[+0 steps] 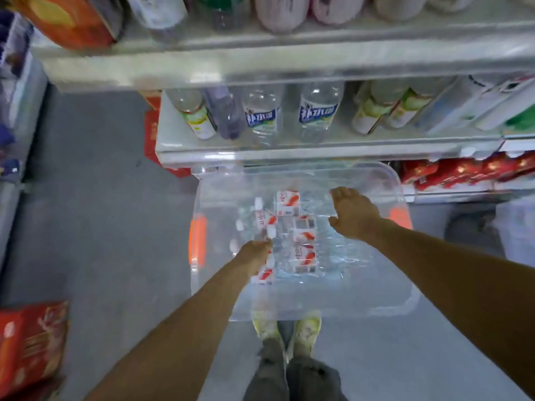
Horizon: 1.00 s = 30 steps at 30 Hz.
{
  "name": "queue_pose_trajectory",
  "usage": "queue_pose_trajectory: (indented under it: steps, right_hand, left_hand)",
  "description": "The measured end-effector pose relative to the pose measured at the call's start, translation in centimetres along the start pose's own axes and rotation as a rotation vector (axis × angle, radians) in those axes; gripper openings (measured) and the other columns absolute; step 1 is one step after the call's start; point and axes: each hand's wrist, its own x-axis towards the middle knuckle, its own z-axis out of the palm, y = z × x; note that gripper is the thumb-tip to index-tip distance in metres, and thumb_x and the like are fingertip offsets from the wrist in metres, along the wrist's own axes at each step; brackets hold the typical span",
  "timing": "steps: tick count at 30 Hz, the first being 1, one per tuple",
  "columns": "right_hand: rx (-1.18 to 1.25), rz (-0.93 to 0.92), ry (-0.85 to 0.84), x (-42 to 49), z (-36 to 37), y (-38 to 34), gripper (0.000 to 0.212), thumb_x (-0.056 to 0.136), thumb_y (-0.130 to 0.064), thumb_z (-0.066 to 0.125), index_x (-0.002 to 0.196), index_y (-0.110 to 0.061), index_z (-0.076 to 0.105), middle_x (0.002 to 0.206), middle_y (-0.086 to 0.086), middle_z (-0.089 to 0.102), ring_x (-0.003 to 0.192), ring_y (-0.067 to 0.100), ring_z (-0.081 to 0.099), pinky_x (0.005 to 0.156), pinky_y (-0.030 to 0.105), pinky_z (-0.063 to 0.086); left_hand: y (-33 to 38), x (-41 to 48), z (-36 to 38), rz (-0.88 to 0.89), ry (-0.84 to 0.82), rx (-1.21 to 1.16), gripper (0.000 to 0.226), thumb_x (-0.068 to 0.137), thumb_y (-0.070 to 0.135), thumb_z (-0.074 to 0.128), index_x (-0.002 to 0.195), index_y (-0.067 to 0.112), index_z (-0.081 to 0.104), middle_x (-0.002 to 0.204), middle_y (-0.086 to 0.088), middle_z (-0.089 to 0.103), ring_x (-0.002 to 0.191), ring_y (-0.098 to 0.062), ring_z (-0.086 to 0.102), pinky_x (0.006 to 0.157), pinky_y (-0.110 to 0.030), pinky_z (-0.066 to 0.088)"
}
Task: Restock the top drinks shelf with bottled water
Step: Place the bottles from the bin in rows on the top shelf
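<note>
Shop aisle, grey floor [101, 198] | clear plastic bin [304, 315] on floor below drinks shelves [289, 153] | bottled water [304, 256] lying in bin | left hand [254, 251] gripping one bottle near its cap | right hand [353, 212] spread wide above bin, holding nothing

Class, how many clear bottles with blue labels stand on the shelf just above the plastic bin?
2. The left bottle and the right bottle stand side by side; others may sit hidden behind them.
</note>
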Motion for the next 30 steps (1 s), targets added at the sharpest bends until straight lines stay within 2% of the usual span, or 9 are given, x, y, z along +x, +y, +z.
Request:
queue_pose_trajectory:
  steps: [3,5,7,12,15,18,21,25,30]
  right_hand:
    - [-0.138,0.010,0.029,1.6,1.6,0.2,0.068,0.092,-0.035,0.056,0.146,-0.006,0.027,0.146,0.014,0.036,0.136,0.031,0.033,0.108,0.039,0.031]
    - [-0.282,0.001,0.076,2.3,1.9,-0.1,0.066,0.090,-0.042,0.053,0.141,-0.005,0.034,0.138,0.015,0.041,0.129,0.033,0.036,0.105,0.040,0.031]
    - [-0.369,-0.015,0.131,2.8,2.0,-0.3,0.063,0.089,-0.048,0.052,0.136,-0.006,0.042,0.132,0.014,0.043,0.124,0.032,0.039,0.103,0.041,0.032]
    - [-0.249,-0.002,0.179,2.9,2.7,-0.6,0.067,0.084,-0.051,0.062,0.135,-0.013,0.042,0.132,0.011,0.043,0.125,0.030,0.039,0.105,0.041,0.032]
    - [-0.074,-0.018,0.164,3.0,2.3,-0.9,0.071,0.083,-0.046,0.068,0.135,-0.010,0.036,0.129,0.012,0.050,0.119,0.031,0.049,0.102,0.041,0.039]
    - [-0.234,-0.068,0.115,3.5,1.1,-0.8,0.078,0.079,-0.059,0.066,0.133,-0.011,0.036,0.126,0.010,0.057,0.116,0.030,0.054,0.101,0.040,0.038]
    - [-0.335,-0.084,0.046,3.4,0.0,-1.5,0.079,0.075,-0.069,0.064,0.131,-0.016,0.047,0.125,0.008,0.059,0.118,0.028,0.053,0.099,0.039,0.038]
    - [0.050,0.013,-0.098,1.9,-0.4,-1.5,0.072,0.071,-0.057,0.075,0.129,-0.021,0.052,0.123,-0.001,0.062,0.111,0.024,0.058,0.089,0.033,0.044]
    - [0.323,0.047,-0.166,-1.1,-1.2,0.2,0.079,0.057,-0.050,0.077,0.127,-0.018,0.055,0.126,-0.003,0.059,0.104,0.020,0.060,0.084,0.031,0.048]
  left_hand:
    - [-1.4,1.8,1.3,-0.070,-0.079,-0.003,0.034,0.100,0.045,0.051,0.121,0.019,0.053,0.093,-0.006,0.060,0.086,-0.023,0.065,0.075,-0.029,0.056]
    - [-2.3,2.4,1.6,-0.131,-0.170,-0.139,0.041,0.095,0.039,0.062,0.124,0.010,0.053,0.097,-0.014,0.065,0.085,-0.025,0.068,0.078,-0.031,0.060]
    - [-2.8,2.7,1.6,-0.117,-0.196,-0.201,0.040,0.089,0.029,0.072,0.116,0.003,0.059,0.087,-0.014,0.066,0.075,-0.022,0.067,0.075,-0.030,0.059]
    - [-3.1,2.6,1.9,0.026,-0.075,-0.286,0.029,0.077,0.025,0.084,0.092,0.008,0.064,0.068,-0.005,0.057,0.061,-0.016,0.048,0.067,-0.027,0.046]
    - [-2.2,1.9,2.8,0.120,0.047,-0.366,0.030,0.069,0.025,0.089,0.081,0.013,0.064,0.078,-0.003,0.067,0.070,-0.019,0.059,0.071,-0.027,0.052]
    - [-1.1,1.1,4.2,0.161,0.159,-0.572,0.030,0.070,0.021,0.089,0.091,0.012,0.069,0.092,-0.009,0.075,0.089,-0.029,0.071,0.081,-0.033,0.058]
    - [-1.1,0.1,5.2,0.230,0.280,-0.707,0.023,0.069,0.015,0.089,0.081,0.010,0.070,0.085,-0.014,0.072,0.080,-0.029,0.069,0.084,-0.039,0.058]
    - [-0.6,-2.1,4.1,0.381,0.334,-0.799,0.021,0.073,0.010,0.085,0.092,0.014,0.077,0.080,0.001,0.076,0.068,-0.010,0.069,0.068,-0.023,0.058]
    - [1.2,-3.9,-0.8,0.540,0.211,-0.552,0.023,0.078,0.011,0.081,0.100,0.007,0.077,0.088,-0.004,0.078,0.081,-0.013,0.074,0.072,-0.025,0.059]
